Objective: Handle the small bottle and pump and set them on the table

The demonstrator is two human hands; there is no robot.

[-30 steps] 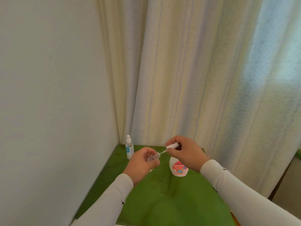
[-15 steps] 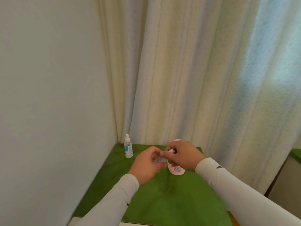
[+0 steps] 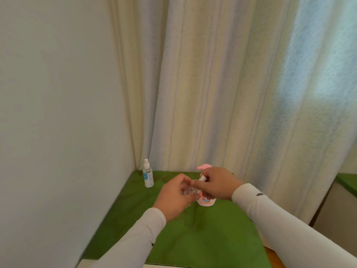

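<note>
Clear small bottle (image 3: 188, 191) (blurred) in left hand (image 3: 174, 197) grip; right hand (image 3: 216, 183) pinches its white cap (image 3: 202, 178).

No legible text: labels on the clear spray bottle (image 3: 148, 176) and white pump bottle (image 3: 205, 201) (pink-topped) are blurred.

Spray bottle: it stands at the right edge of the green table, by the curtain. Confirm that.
Not right. The head view shows the spray bottle standing at the left of the green table, in the corner by the wall and the curtain.
</note>
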